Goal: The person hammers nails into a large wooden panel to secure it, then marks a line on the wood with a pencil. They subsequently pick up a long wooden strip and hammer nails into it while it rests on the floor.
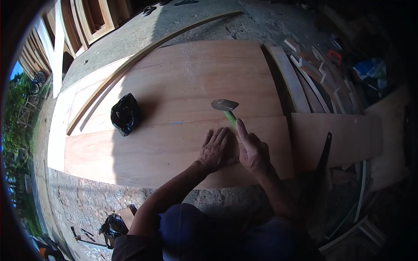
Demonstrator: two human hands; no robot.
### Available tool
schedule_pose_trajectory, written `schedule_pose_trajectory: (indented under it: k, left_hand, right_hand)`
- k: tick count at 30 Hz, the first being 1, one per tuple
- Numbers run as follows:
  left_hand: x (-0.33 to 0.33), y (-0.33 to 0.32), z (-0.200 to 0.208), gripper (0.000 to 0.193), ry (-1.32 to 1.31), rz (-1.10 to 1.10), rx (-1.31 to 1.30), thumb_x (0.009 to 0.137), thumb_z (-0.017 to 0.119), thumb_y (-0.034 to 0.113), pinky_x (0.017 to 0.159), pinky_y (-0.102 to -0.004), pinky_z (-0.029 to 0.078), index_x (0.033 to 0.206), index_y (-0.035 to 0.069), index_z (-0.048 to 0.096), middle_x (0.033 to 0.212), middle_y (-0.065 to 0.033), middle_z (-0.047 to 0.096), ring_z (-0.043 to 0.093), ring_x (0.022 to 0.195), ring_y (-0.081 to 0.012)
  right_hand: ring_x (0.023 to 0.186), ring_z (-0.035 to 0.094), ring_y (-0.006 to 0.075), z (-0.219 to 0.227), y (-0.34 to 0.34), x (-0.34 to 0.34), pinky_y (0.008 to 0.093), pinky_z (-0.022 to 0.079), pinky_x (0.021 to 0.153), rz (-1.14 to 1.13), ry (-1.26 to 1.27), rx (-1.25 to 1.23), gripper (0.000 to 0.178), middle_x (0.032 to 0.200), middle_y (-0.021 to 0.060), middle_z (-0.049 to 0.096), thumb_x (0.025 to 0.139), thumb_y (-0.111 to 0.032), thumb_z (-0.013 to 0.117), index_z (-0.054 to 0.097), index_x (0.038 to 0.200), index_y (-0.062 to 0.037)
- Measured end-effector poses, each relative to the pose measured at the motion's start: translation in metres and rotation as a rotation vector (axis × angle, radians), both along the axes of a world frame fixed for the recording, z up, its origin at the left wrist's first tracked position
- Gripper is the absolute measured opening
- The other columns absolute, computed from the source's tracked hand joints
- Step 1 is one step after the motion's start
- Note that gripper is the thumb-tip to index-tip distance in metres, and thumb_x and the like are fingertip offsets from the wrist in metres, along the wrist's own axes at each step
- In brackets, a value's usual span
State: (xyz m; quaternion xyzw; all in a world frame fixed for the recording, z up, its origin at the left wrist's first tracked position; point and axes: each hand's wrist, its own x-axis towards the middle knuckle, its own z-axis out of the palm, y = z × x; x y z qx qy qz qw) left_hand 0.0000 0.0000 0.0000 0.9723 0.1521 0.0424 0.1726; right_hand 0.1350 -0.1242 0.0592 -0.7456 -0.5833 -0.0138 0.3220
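Observation:
My right hand [253, 153] is closed round the green handle of a hammer [225, 105], its metal head raised over a large plywood sheet [183, 87]. Flat on the wood, my left hand [214, 150] rests with fingers stretched out, just below a seam that crosses the panel. The hammer head stands above and to the right of my left fingertips, apart from them. A black plastic bag [125, 114], open at its top, sits on the plywood to the left of my hands. Its contents are too dark to make out.
A long wooden strip [143, 51] lies across the sheet's far left. On the right are a saw [324, 152], a smaller board [335, 135] and several wood offcuts [305, 65]. Another black bag [114, 227] and small tools lie on the rough floor at lower left.

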Motion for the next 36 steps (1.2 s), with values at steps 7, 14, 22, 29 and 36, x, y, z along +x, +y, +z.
schedule_pose_trajectory:
  k: [7, 14, 22, 29, 36]
  left_hand:
    - [-0.005, 0.007, 0.002, 0.102, -0.052, 0.020, 0.009, 0.083, 0.064, 0.066, 0.122, -0.0559, 0.016, 0.151, -0.003, 0.032, 0.157, -0.0219, 0.032, 0.027, 0.150, -0.0360]
    - [-0.001, -0.002, 0.003, 0.103, -0.083, 0.028, -0.055, 0.084, 0.064, 0.064, 0.121, -0.0580, 0.019, 0.153, -0.002, 0.027, 0.156, -0.0219, 0.034, 0.029, 0.148, -0.0368]
    - [-0.003, -0.002, -0.001, 0.101, -0.114, 0.021, -0.030, 0.085, 0.063, 0.064, 0.122, -0.0550, 0.019, 0.153, -0.003, 0.029, 0.157, -0.0216, 0.032, 0.027, 0.150, -0.0350]
    - [-0.016, -0.010, 0.010, 0.094, -0.138, 0.044, -0.088, 0.092, 0.055, 0.065, 0.124, -0.0502, 0.016, 0.154, 0.000, 0.029, 0.161, -0.0205, 0.029, 0.024, 0.151, -0.0346]
    - [-0.100, 0.104, 0.059, 0.015, -0.559, 0.533, 0.010, 0.094, 0.063, 0.012, 0.086, -0.0452, 0.052, 0.106, 0.005, 0.066, 0.103, -0.0157, 0.069, 0.066, 0.102, -0.0355]
  right_hand:
    - [0.061, 0.066, 0.0316, 0.006, 0.013, 0.012, 0.0435, 0.054, 0.054, 0.002, -0.029, -0.134, 0.071, 0.069, 0.0147, 0.060, 0.088, -0.001, 0.061, 0.042, 0.153, -0.0205]
    - [0.061, 0.066, 0.0334, -0.020, 0.006, 0.022, 0.0447, 0.056, 0.055, -0.012, 0.011, -0.312, 0.073, 0.072, 0.0164, 0.063, 0.088, -0.002, 0.061, 0.039, 0.154, -0.0236]
    - [0.063, 0.067, 0.0354, 0.002, 0.003, 0.013, 0.0476, 0.055, 0.057, -0.014, -0.060, -0.321, 0.074, 0.072, 0.0184, 0.063, 0.088, -0.002, 0.059, 0.039, 0.155, -0.0259]
    - [0.076, 0.069, 0.0423, -0.021, 0.005, 0.027, 0.0529, 0.052, 0.064, -0.115, 0.175, -0.462, 0.072, 0.088, 0.0272, 0.067, 0.094, -0.006, 0.057, 0.029, 0.158, -0.0228]
    - [0.093, 0.067, 0.0431, -0.077, -0.005, 0.031, 0.0442, 0.053, 0.078, -0.028, 0.332, -0.123, 0.056, 0.114, 0.0297, 0.064, 0.102, -0.010, 0.048, 0.033, 0.156, -0.0151]
